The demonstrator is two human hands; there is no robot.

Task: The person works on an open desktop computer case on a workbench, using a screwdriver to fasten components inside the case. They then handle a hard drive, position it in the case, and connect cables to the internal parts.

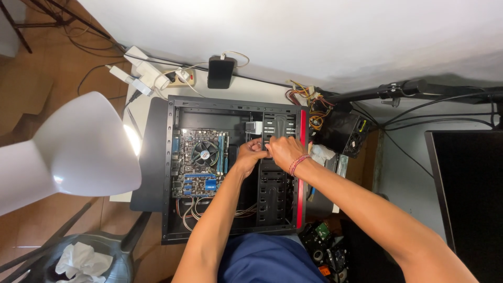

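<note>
White wall and a white desk [137, 112] frame an open black computer case [233, 167] lying on its side, with a red front edge. Both hands meet inside the case at the drive cage [272, 181], right of the motherboard [199, 163] and its round fan. The left hand [250, 156] and right hand [284, 151] are curled together there, pinching something small; what it is cannot be made out. A power supply [343, 133] with loose coloured wires sits just outside the case's red edge. A white lamp [68, 149] stands well left of the case.
</note>
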